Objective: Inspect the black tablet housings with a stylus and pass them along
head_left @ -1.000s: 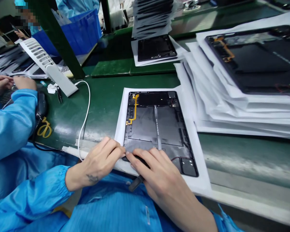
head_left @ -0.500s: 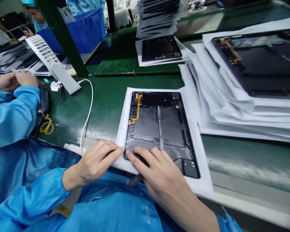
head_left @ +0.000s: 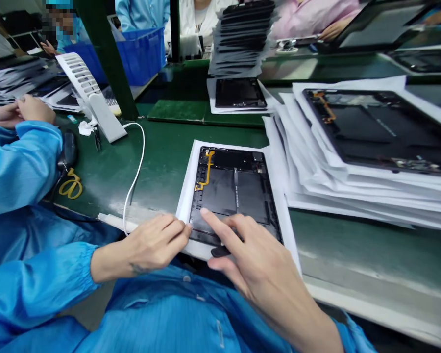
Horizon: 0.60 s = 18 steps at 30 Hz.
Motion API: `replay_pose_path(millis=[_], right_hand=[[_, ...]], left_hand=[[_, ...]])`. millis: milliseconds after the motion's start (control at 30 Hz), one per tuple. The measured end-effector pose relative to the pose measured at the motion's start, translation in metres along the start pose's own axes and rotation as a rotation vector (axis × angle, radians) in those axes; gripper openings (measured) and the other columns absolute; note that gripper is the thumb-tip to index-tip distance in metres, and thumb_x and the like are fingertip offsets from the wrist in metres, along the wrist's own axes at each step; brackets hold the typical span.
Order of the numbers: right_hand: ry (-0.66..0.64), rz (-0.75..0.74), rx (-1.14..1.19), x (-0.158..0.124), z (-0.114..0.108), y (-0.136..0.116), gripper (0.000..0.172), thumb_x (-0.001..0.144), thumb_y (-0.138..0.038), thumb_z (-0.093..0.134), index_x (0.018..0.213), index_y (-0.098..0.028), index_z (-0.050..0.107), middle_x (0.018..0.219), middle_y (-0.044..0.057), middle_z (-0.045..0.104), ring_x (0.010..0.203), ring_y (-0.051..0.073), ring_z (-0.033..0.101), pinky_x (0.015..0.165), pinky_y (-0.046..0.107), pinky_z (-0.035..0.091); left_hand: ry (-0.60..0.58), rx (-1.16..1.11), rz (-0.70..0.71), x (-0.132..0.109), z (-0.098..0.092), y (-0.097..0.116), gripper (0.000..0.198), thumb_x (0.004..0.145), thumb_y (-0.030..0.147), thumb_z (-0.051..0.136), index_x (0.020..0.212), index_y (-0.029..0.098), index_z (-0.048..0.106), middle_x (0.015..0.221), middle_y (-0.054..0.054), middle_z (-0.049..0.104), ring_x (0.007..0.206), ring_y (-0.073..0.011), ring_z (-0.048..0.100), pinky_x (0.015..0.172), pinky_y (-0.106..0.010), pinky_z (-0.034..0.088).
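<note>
A dark tablet back housing (head_left: 220, 191) lies on a white paper sheet (head_left: 183, 211), with a yellow flex cable (head_left: 207, 171) at its upper left and a thin grey strip (head_left: 235, 184) down its middle. My left hand (head_left: 158, 240) rests open on the near edge, fingertips touching the housing's corner. My right hand (head_left: 257, 264) lies over the near part of the housing, its index finger stretched onto the panel. A black tool handle (head_left: 219, 251) sits between that finger and my thumb; its tip is hidden.
A co-worker's hands (head_left: 22, 110) in blue sleeves work at the left of the green bench (head_left: 161, 157). Yellow scissors (head_left: 70, 184), a white cable (head_left: 139, 162) and a white vented stand (head_left: 84, 93) lie there. Paper-interleaved tablets (head_left: 375, 130) are piled right, a tall stack (head_left: 240, 39) behind.
My right hand has drawn back toward me, with its index finger now straightened on the panel. The black tool has shifted with it, and the view has tilted slightly.
</note>
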State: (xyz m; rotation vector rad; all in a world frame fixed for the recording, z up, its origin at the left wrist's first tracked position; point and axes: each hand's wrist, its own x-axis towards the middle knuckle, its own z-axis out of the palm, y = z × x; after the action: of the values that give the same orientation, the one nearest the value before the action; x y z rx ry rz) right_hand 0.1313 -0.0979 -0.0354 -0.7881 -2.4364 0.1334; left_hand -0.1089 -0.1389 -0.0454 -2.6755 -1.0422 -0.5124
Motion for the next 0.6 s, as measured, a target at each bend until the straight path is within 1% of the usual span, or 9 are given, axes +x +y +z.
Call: replay_pose_path(millis=[67, 133, 200, 267, 300, 367, 467, 533, 600], right_hand=[[0.004, -0.054, -0.11, 0.001, -0.006, 0.001, 0.042, 0.107, -0.038, 0.04, 0.139, -0.016, 0.055, 0.081, 0.004, 0.06, 0.067, 0.019, 0.051, 0.058, 0.031, 0.039], [-0.021, -0.095, -0.156, 0.001, -0.008, 0.003, 0.037, 0.106, -0.021, 0.04, 0.138, -0.017, 0.057, 0.08, 0.004, 0.061, 0.067, 0.018, 0.05, 0.058, 0.031, 0.038], [-0.073, -0.116, -0.132, 0.001, -0.007, 0.005, 0.045, 0.1, -0.007, 0.036, 0.14, -0.018, 0.056, 0.089, 0.006, 0.065, 0.072, 0.018, 0.053, 0.062, 0.031, 0.042], [-0.127, -0.125, -0.074, 0.001, -0.005, 0.005, 0.054, 0.095, 0.0, 0.034, 0.141, -0.02, 0.055, 0.101, 0.008, 0.068, 0.08, 0.019, 0.057, 0.069, 0.032, 0.048], [-0.144, -0.127, -0.05, 0.001, -0.004, 0.005, 0.055, 0.095, 0.001, 0.034, 0.14, -0.02, 0.056, 0.105, 0.009, 0.068, 0.084, 0.019, 0.059, 0.072, 0.032, 0.05], [-0.154, -0.137, -0.027, 0.002, 0.0, 0.004, 0.048, 0.097, -0.002, 0.037, 0.136, -0.019, 0.059, 0.107, 0.01, 0.07, 0.088, 0.019, 0.062, 0.074, 0.033, 0.051], [-0.13, -0.16, -0.028, 0.002, 0.004, 0.002, 0.036, 0.098, -0.006, 0.045, 0.127, -0.015, 0.064, 0.102, 0.01, 0.072, 0.08, 0.017, 0.063, 0.067, 0.03, 0.05], [-0.106, -0.154, -0.024, 0.001, 0.006, 0.002, 0.036, 0.097, -0.004, 0.047, 0.127, -0.014, 0.064, 0.098, 0.009, 0.073, 0.074, 0.016, 0.062, 0.064, 0.029, 0.049], [-0.096, -0.126, 0.004, 0.001, 0.007, 0.002, 0.038, 0.097, -0.003, 0.047, 0.13, -0.016, 0.062, 0.1, 0.009, 0.074, 0.074, 0.016, 0.063, 0.066, 0.029, 0.05]], left_hand=[[-0.017, -0.149, -0.098, 0.001, 0.001, -0.008, 0.029, 0.103, 0.01, 0.042, 0.127, 0.009, 0.057, 0.104, -0.013, 0.069, 0.088, -0.0219, 0.063, 0.075, -0.035, 0.057], [-0.049, -0.275, -0.219, 0.004, 0.001, -0.016, 0.031, 0.104, 0.018, 0.046, 0.133, 0.014, 0.056, 0.119, -0.014, 0.067, 0.107, -0.0241, 0.063, 0.089, -0.039, 0.057], [-0.092, -0.37, -0.275, 0.007, 0.0, -0.022, 0.042, 0.104, 0.029, 0.051, 0.145, 0.02, 0.048, 0.142, -0.015, 0.057, 0.132, -0.0279, 0.053, 0.107, -0.047, 0.051], [-0.123, -0.443, -0.254, 0.007, 0.0, -0.025, 0.055, 0.103, 0.034, 0.053, 0.155, 0.023, 0.037, 0.158, -0.014, 0.043, 0.149, -0.0284, 0.037, 0.12, -0.052, 0.038], [-0.129, -0.471, -0.232, 0.007, 0.001, -0.026, 0.058, 0.104, 0.033, 0.053, 0.157, 0.023, 0.033, 0.161, -0.014, 0.038, 0.152, -0.0273, 0.032, 0.123, -0.052, 0.032], [-0.112, -0.496, -0.202, 0.006, 0.004, -0.025, 0.058, 0.104, 0.032, 0.052, 0.158, 0.022, 0.032, 0.162, -0.014, 0.036, 0.153, -0.0255, 0.029, 0.126, -0.051, 0.027], [-0.097, -0.479, -0.179, 0.006, 0.009, -0.024, 0.053, 0.105, 0.033, 0.05, 0.153, 0.015, 0.039, 0.16, -0.017, 0.038, 0.152, -0.0261, 0.033, 0.126, -0.05, 0.029], [-0.089, -0.47, -0.176, 0.007, 0.012, -0.023, 0.051, 0.105, 0.033, 0.05, 0.15, 0.012, 0.042, 0.158, -0.018, 0.042, 0.15, -0.0267, 0.035, 0.125, -0.05, 0.03], [-0.073, -0.476, -0.185, 0.007, 0.013, -0.022, 0.049, 0.105, 0.034, 0.051, 0.149, 0.014, 0.044, 0.156, -0.017, 0.045, 0.149, -0.0257, 0.038, 0.125, -0.049, 0.031]])
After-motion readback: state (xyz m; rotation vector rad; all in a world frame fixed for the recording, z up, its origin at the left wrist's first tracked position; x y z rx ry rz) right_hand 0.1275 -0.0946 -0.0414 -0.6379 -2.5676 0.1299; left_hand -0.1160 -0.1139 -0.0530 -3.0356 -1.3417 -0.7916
